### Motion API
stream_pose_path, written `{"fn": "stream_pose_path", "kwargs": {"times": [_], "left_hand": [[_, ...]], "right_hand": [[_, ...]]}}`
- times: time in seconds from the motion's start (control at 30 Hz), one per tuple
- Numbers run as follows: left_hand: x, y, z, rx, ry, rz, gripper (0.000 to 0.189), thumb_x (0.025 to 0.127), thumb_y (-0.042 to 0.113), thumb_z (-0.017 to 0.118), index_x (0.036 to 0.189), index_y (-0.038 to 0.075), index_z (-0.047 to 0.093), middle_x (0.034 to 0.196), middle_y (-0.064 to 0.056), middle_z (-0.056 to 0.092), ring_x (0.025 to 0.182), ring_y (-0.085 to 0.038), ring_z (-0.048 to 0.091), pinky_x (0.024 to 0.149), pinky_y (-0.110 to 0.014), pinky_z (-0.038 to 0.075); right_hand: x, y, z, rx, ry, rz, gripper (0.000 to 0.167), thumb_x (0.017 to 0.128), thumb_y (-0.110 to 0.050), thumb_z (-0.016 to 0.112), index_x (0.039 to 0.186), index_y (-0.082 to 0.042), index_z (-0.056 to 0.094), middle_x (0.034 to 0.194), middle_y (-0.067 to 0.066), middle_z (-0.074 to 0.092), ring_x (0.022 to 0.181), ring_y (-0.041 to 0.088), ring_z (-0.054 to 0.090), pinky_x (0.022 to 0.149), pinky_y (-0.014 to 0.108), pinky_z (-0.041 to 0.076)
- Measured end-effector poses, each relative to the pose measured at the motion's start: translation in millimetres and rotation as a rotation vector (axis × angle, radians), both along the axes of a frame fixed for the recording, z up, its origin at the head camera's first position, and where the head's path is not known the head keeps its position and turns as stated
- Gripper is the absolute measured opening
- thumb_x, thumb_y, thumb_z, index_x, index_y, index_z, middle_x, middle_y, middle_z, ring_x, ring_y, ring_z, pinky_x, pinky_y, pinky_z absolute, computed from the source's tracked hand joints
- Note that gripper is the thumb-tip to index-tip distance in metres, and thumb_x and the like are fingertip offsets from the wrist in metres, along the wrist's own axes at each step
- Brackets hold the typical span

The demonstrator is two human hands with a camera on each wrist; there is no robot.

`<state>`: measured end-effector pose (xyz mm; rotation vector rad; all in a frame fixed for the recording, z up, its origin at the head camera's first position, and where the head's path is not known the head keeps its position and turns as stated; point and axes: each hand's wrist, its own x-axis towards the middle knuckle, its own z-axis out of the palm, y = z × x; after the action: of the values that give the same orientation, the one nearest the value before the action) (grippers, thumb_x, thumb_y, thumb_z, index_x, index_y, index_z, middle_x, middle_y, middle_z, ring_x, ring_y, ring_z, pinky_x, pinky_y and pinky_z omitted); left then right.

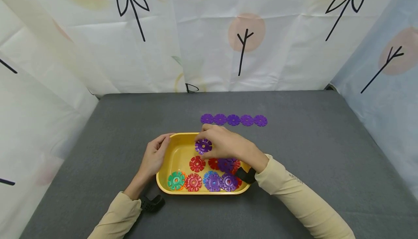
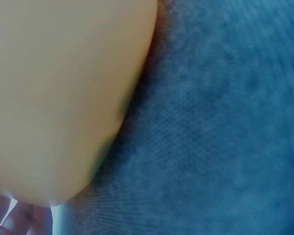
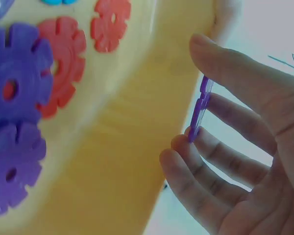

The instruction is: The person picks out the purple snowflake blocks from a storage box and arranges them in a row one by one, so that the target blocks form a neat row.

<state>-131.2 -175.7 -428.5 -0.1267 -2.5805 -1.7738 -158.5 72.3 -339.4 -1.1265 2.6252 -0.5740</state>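
My left hand (image 1: 155, 155) grips the left rim of a yellow plastic tray (image 1: 176, 148); its fingertips (image 2: 19, 218) show past the tray wall in the left wrist view. With thumb and fingers, my right hand (image 1: 225, 143) pinches a purple flower-shaped disc (image 1: 203, 146) over the tray's far side. That same disc (image 3: 199, 110) appears edge-on in the right wrist view. Inside the tray lie red discs (image 1: 197, 164), more purple discs (image 1: 229, 182), a green disc (image 1: 176, 180) and partly covered blue and orange ones. My right hand hides part of the tray's right side.
Behind the tray, several purple discs (image 1: 233, 119) lie in a straight row on the grey tabletop (image 1: 294, 130). A white printed curtain (image 1: 209, 43) hangs along the table's far edge and both sides.
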Motion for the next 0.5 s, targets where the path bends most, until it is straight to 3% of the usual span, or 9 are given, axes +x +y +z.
{"fn": "stream_pose_path", "kwargs": {"times": [0.23,0.5], "left_hand": [[0.8,-0.1,0.3,-0.004,-0.009,0.008,0.041,0.112,0.029,0.042,0.135,0.002,0.062,0.127,-0.021,0.068,0.105,-0.032,0.069,0.081,-0.016,0.057],[1.1,0.1,1.0,-0.001,-0.015,0.006,0.041,0.112,0.029,0.042,0.136,0.003,0.062,0.127,-0.021,0.068,0.105,-0.033,0.069,0.080,-0.017,0.057]], "right_hand": [[-5.2,22,8.7,-0.023,0.042,-0.083,0.045,0.085,-0.030,0.085,0.124,-0.010,0.073,0.112,0.006,0.066,0.099,0.019,0.060,0.086,0.034,0.054],[-9.6,48,13.9,-0.043,0.051,-0.161,0.047,0.086,-0.030,0.084,0.126,-0.009,0.073,0.102,0.007,0.062,0.080,0.016,0.050,0.067,0.025,0.046]]}}
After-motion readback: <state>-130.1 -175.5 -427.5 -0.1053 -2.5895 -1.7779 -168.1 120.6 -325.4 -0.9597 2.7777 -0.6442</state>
